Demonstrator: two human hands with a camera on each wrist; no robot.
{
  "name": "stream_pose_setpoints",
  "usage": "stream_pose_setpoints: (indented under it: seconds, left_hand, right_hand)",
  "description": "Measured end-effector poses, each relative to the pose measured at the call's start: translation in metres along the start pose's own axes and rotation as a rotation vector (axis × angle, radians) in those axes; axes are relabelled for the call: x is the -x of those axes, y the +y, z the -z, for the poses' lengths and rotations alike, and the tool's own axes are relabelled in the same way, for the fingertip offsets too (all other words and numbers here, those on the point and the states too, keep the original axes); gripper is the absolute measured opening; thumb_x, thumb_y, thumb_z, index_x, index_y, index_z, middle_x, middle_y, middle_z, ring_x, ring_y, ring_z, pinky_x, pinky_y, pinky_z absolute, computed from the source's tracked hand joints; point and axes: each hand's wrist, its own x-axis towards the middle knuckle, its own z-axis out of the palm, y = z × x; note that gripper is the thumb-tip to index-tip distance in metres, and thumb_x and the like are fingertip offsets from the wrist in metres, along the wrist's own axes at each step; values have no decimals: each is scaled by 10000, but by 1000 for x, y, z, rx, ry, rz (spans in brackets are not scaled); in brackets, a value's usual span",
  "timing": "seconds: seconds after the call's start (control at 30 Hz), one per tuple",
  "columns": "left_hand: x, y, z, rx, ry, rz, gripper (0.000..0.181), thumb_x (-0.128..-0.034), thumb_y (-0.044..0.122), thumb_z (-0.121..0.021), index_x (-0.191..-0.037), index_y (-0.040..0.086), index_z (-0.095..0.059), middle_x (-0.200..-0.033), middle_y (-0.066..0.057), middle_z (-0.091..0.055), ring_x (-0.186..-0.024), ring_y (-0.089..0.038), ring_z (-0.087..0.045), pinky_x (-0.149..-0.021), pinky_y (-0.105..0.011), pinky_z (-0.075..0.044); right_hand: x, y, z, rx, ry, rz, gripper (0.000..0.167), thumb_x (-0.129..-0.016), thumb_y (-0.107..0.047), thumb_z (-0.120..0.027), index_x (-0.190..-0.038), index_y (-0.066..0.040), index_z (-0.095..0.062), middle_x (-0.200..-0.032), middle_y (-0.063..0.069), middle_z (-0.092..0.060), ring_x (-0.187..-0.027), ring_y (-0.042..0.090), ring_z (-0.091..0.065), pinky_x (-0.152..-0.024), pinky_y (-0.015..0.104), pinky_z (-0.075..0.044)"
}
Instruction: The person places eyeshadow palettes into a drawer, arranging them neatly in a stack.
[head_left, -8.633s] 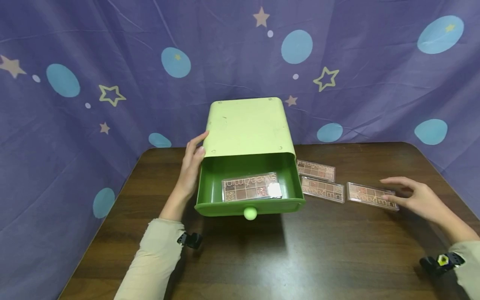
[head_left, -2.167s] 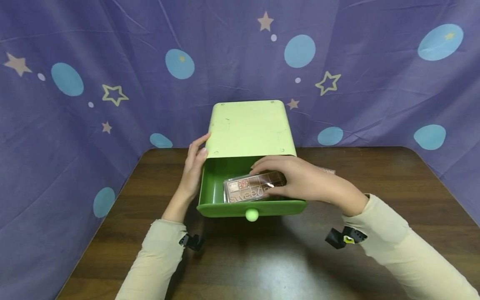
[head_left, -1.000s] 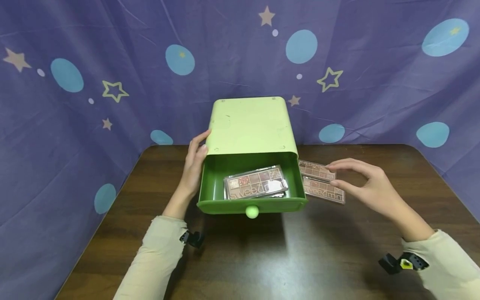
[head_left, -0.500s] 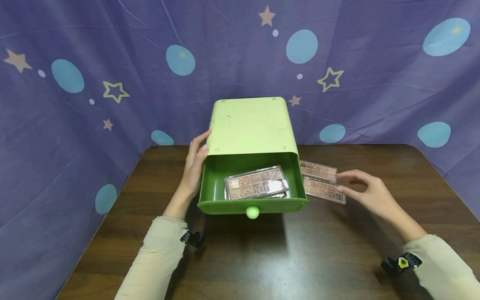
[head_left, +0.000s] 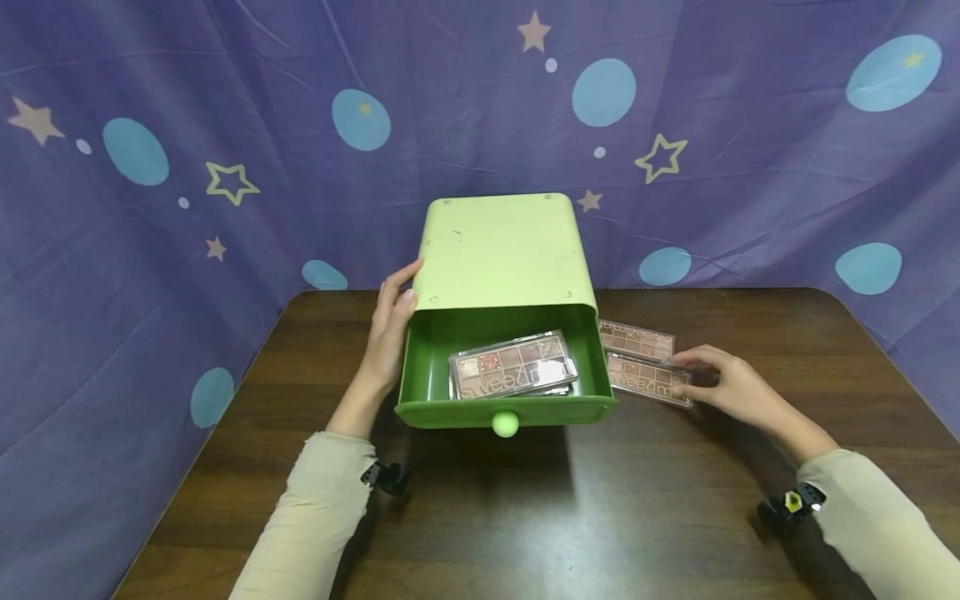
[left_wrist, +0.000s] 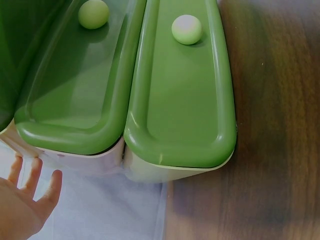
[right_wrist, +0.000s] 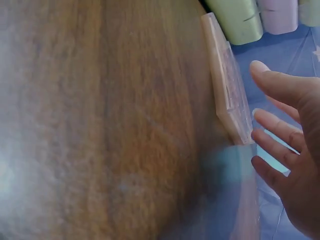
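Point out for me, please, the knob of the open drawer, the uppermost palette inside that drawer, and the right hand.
Drawer knob (head_left: 506, 424): head view, middle of its rounded front.
Uppermost palette (head_left: 512, 366): head view, middle of its top face.
Right hand (head_left: 733, 390): head view, middle of the visible hand.

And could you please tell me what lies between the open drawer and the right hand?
In the head view, a front palette and a rear palette lie between the open drawer and the right hand.
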Motion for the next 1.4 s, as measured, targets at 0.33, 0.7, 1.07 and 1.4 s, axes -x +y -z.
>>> stream_pose_setpoints:
  seconds: [0.33, 0.7, 1.07, 1.4]
  left_hand:
    - [1, 3, 0, -9, -1, 6, 562, -961, 261, -415, -1476, 35, -413, -1491, -112, -326, -1302, -218, -361, -1068, -351, -317]
    - [0, 3, 0, -15, -3, 8, 567, -966, 270, -412, -1487, 47, -403, -1492, -94, -327, -1294, -219, -374, -1051, -363, -334]
    - [0, 0, 0, 8, -4, 17, 564, -963, 262, -409, -1482, 43, -404, -1469, -106, -327, -1218, -229, -422, -992, -328, -382]
    - [0, 0, 0, -2, 0, 4, 563, -960, 259, -408, -1478, 38, -409, -1479, -112, -328, -1265, -233, -391, -1037, -341, -342]
  right_hand:
    - [-5, 2, -6, 45, -68, -21, 478, -755, -181, -868, -1161, -4, -688, -1027, 90, -621, -906, 203, -534, -752, 295, -432]
    - [-9, -7, -13, 158, -158, -87, 731, -692, -371, -892, -1241, 34, -627, -1088, 205, -569, -1002, 368, -506, -835, 516, -422]
    - [-8, -8, -16, 164, -127, -84, 683, -684, -359, -895, -1154, 77, -661, -1015, 168, -605, -945, 336, -504, -800, 461, -416]
    - [-4, -23, -5, 159, -57, -75, 668, -688, -334, -898, -1190, 34, -656, -1044, 144, -619, -939, 278, -427, -749, 399, -369]
